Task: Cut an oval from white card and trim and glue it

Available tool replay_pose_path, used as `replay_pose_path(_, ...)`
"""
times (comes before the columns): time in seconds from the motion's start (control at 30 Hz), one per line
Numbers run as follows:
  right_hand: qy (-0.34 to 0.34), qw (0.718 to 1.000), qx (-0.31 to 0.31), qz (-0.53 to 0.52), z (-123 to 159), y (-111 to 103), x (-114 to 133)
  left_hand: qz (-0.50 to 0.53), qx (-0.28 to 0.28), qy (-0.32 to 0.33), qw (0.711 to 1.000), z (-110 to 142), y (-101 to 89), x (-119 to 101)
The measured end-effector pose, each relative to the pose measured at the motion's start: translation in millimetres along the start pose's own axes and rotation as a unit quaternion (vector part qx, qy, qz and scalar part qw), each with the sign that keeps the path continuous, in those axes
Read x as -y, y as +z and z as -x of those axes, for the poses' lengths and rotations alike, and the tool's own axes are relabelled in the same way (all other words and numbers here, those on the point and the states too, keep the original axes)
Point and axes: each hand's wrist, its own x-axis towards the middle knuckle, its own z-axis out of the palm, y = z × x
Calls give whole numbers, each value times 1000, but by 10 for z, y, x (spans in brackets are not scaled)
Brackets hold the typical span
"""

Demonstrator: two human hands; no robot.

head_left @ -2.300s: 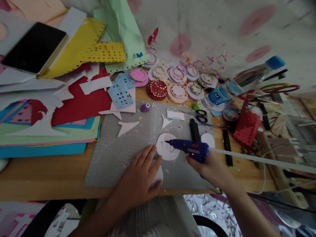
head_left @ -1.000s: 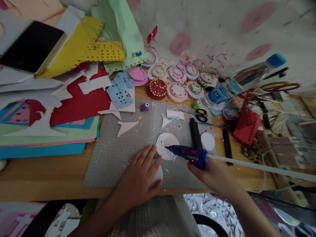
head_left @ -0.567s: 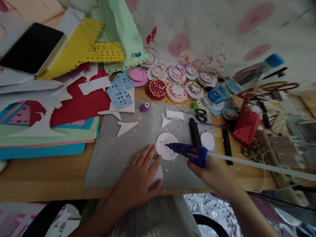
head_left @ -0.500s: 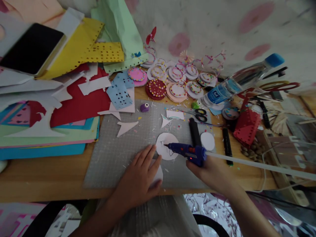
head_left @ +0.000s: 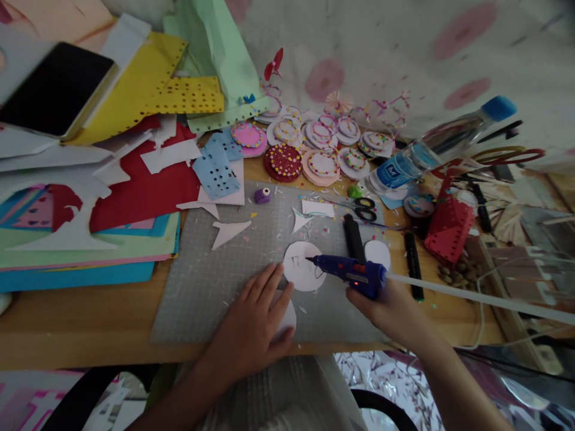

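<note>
In my right hand (head_left: 381, 308) is a blue hot glue gun (head_left: 353, 272) with a long white glue stick (head_left: 449, 289) out of its back. Its black nozzle hovers over a white paper disc (head_left: 299, 278), which bears small marks near its centre. My left hand (head_left: 256, 311) lies flat with fingers stretched, its fingertips at the disc's left edge. Beneath that hand is a second white paper disc (head_left: 286, 317), partly covered. Both discs rest on a grey cutting mat (head_left: 197, 299). A smaller white disc (head_left: 378, 254) lies behind the gun.
Decorated paper hats (head_left: 283, 161) crowd the back by the wall. A water bottle (head_left: 404, 161) leans there at the right. Scissors (head_left: 365, 209), a purple punch (head_left: 262, 194), a black marker (head_left: 413, 266) and paper scraps (head_left: 231, 230) lie around. Coloured sheets and a phone (head_left: 58, 90) fill the left.
My right hand has drawn the glue gun slightly to the right, so its nozzle has moved away from the marks on the disc. My left hand stays in place.
</note>
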Motion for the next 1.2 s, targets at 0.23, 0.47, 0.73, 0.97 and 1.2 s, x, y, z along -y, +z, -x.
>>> replay_pose_path(0.23, 19, 1000, 10, -3, -42, -44, -98, 2, 2, -3, 1000, -5, 3, -8)
replay_pose_path(0.47, 12, 1000, 10, 0, -74, -2, -14, 6, -3, -2, 1000, -6, 4, -7)
replay_pose_path(0.73, 28, 999, 41, 13, -38, 12, 60, 2, 1, 0, 1000, -5, 2, -2)
replay_pose_path(0.97, 25, 998, 52, 20, 11, 7, 42, 0, 3, -1, 1000, -11, -1, -4)
replay_pose_path(1.2, 12, 999, 39, 33, 31, -18, -99, -3, 3, -1, 1000, 2, 7, 5)
